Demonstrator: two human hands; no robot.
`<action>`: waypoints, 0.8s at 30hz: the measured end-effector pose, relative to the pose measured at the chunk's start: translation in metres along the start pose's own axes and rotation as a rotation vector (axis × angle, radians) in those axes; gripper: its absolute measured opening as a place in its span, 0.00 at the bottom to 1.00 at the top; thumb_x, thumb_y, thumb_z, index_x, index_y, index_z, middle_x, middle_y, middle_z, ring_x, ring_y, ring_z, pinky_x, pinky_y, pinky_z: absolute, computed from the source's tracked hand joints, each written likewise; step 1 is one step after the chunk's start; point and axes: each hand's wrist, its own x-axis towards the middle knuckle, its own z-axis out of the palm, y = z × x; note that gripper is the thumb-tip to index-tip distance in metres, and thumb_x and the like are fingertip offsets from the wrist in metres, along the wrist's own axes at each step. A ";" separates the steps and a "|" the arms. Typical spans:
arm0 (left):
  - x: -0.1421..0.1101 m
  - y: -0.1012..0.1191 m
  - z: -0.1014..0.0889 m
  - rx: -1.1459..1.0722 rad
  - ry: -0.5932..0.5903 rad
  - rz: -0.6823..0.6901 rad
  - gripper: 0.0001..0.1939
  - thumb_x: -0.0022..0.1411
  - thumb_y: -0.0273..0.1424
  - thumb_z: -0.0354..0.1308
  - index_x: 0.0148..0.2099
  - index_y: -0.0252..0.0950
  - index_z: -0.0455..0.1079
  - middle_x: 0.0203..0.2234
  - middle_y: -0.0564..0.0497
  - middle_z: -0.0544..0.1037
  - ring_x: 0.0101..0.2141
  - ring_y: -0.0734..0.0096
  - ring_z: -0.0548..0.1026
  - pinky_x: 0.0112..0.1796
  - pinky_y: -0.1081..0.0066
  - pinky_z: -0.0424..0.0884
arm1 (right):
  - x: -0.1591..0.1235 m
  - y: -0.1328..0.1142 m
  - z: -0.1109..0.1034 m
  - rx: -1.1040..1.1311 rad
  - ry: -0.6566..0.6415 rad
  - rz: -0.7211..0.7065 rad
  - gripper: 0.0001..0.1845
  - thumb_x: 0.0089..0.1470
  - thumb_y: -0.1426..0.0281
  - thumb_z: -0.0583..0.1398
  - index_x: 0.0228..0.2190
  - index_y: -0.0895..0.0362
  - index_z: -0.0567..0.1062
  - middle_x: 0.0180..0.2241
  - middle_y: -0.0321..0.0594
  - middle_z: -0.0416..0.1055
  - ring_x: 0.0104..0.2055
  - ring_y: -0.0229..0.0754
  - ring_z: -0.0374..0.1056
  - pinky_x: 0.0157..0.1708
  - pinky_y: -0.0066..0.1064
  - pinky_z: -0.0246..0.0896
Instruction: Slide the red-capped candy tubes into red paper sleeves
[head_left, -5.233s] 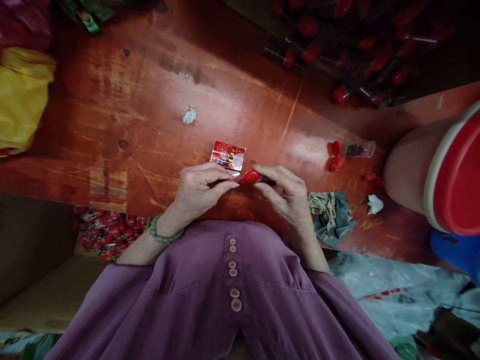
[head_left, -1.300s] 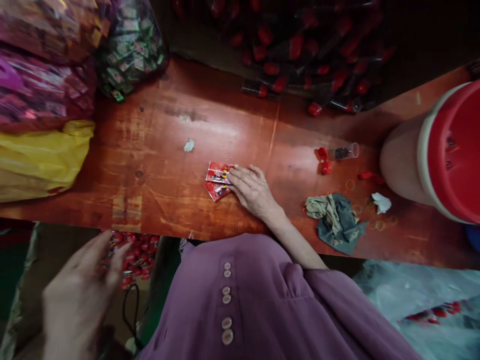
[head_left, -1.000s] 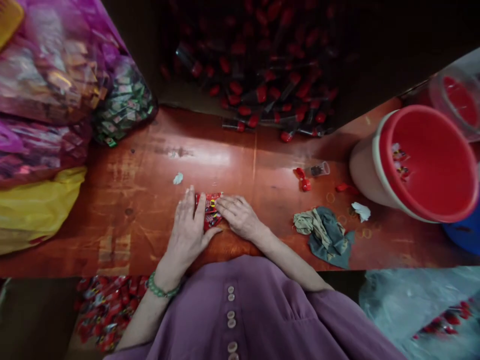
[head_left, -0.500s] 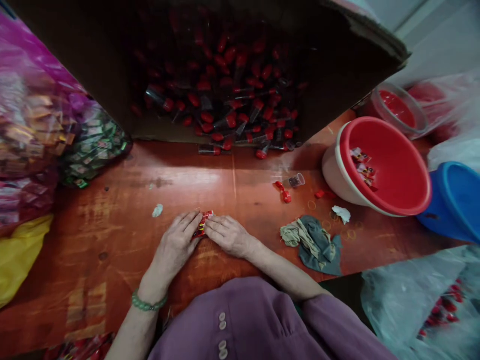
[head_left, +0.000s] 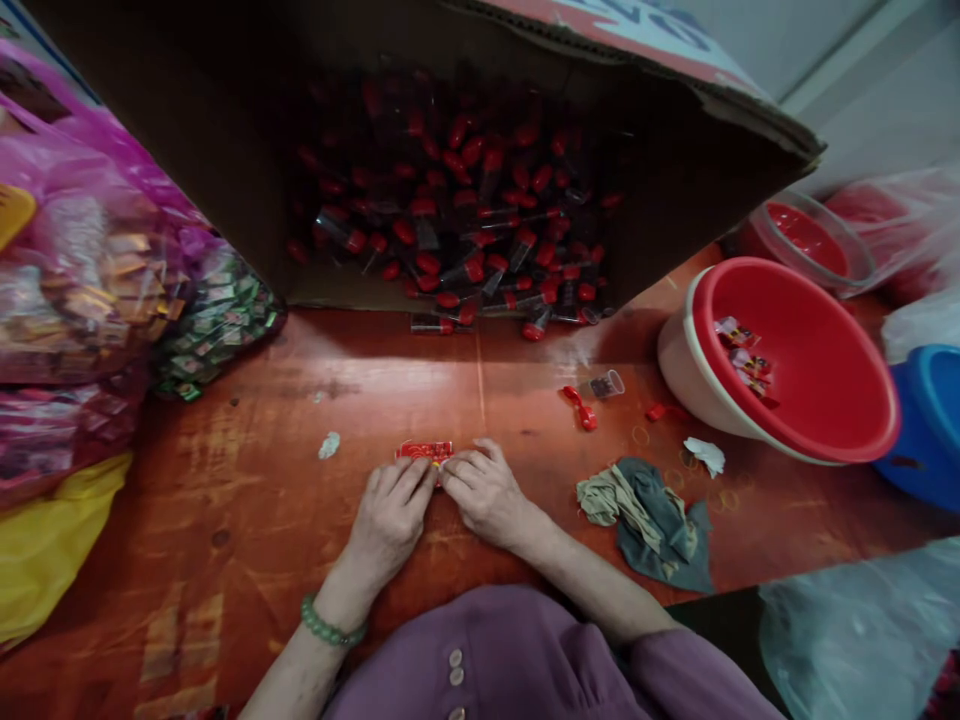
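A small, shiny red packet [head_left: 424, 450] with yellow marks lies on the orange table just beyond my fingertips. My left hand [head_left: 394, 515] comes at it from the left, fingers bent together on its near edge; a green bead bracelet [head_left: 330, 625] circles that wrist. From the other side my right hand [head_left: 486, 492] pinches at the packet's near right part, its forefinger raised a little. The fingertips of both hands almost meet there and cover part of the packet. Whether more than one packet lies under them I cannot make out.
A large cardboard box [head_left: 660, 190] of red-capped clear tubes [head_left: 480, 265] opens toward me. Bagged packets [head_left: 217, 320] stand left. At right are a red basin [head_left: 817, 370] with a few packets, a blue basin [head_left: 930, 430], a grey cloth [head_left: 660, 520], a clear cup [head_left: 606, 384] and rubber bands.
My view has tilted up slightly, so the table's things sit lower. My hands have drawn closer together and nearer me relative to the red packet, which shows more of its face beyond the fingers.
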 end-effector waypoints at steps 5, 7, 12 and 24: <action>0.007 -0.001 -0.001 -0.090 0.043 -0.046 0.13 0.66 0.20 0.51 0.41 0.35 0.76 0.35 0.45 0.80 0.34 0.67 0.73 0.36 0.69 0.73 | 0.047 0.039 -0.044 0.318 -0.197 0.139 0.10 0.66 0.68 0.56 0.38 0.56 0.78 0.35 0.39 0.79 0.37 0.39 0.72 0.41 0.32 0.66; 0.010 -0.003 -0.003 -0.135 0.048 -0.067 0.10 0.67 0.22 0.52 0.40 0.36 0.75 0.33 0.47 0.79 0.32 0.69 0.72 0.35 0.70 0.73 | 0.080 0.070 -0.053 0.176 -0.058 0.216 0.11 0.65 0.70 0.55 0.39 0.56 0.78 0.37 0.44 0.79 0.40 0.43 0.70 0.43 0.36 0.65; 0.017 -0.001 -0.006 -0.199 0.029 -0.115 0.07 0.68 0.26 0.54 0.39 0.34 0.74 0.31 0.48 0.78 0.31 0.70 0.70 0.34 0.71 0.72 | 0.156 0.135 -0.048 -0.204 -0.027 0.414 0.24 0.57 0.81 0.53 0.51 0.57 0.76 0.52 0.52 0.72 0.52 0.56 0.64 0.49 0.49 0.61; 0.024 0.005 -0.008 -0.138 -0.141 -0.227 0.08 0.64 0.20 0.55 0.34 0.34 0.73 0.29 0.47 0.76 0.32 0.65 0.72 0.36 0.67 0.73 | 0.140 0.124 -0.028 0.221 0.021 0.423 0.17 0.66 0.67 0.51 0.49 0.62 0.72 0.45 0.51 0.75 0.46 0.49 0.70 0.50 0.41 0.63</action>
